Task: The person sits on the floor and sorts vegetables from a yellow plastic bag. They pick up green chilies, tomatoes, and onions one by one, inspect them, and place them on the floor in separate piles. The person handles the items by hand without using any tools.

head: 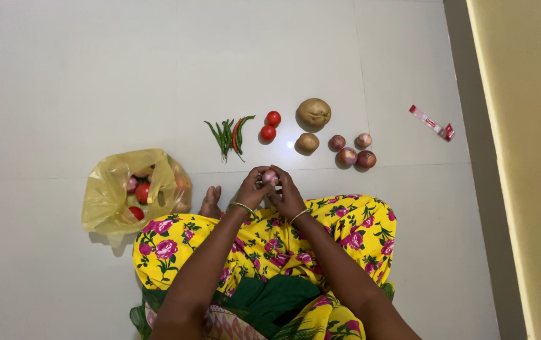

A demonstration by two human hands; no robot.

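Note:
Both my hands meet over my knees and together hold a small reddish onion (270, 177). My left hand (253, 188) grips it from the left and my right hand (288, 194) from the right. On the white floor just beyond lie several more onions (351, 151), two potatoes (314, 112), two red tomatoes (271, 126) and a bunch of green chillies with one red one (228, 135).
A yellow plastic bag (109, 195) with tomatoes and onions inside sits open at my left. A small red and white tube (431, 123) lies at the right near the yellow wall (529, 157). My foot (211, 203) pokes out from the yellow flowered dress (346, 230).

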